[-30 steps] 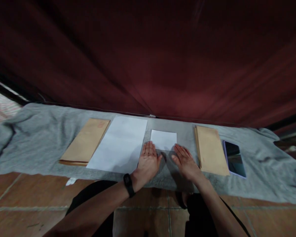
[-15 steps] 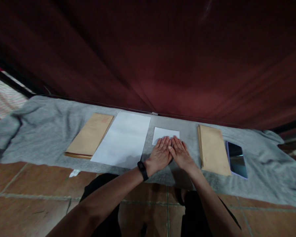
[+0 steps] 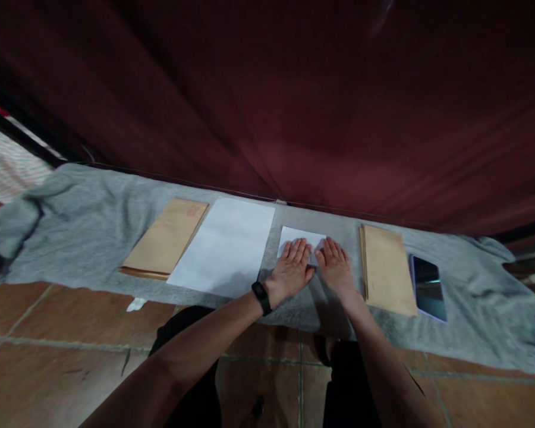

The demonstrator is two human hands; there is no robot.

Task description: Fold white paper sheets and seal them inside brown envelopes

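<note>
A small folded sheet of white paper (image 3: 301,233) lies flat on the grey cloth, its near edge partly covered by my hands. My left hand (image 3: 293,267) rests on the left part of it, palm down with fingers stretched out. At the paper's right edge, my right hand (image 3: 334,264) also lies flat, fingers extended. A gap separates the two hands. Left of them is a large white sheet of paper (image 3: 227,246), flat on the cloth.
Brown envelopes (image 3: 167,235) lie in a stack at the left, and another stack of brown envelopes (image 3: 389,270) at the right. Beside that is a phone (image 3: 428,288). The grey cloth (image 3: 93,220) covers a long narrow surface before a dark red curtain (image 3: 267,107).
My hands, side by side and touching before, have moved apart. The right hand has slid to the right along the folded paper; the left stays on its left part.
</note>
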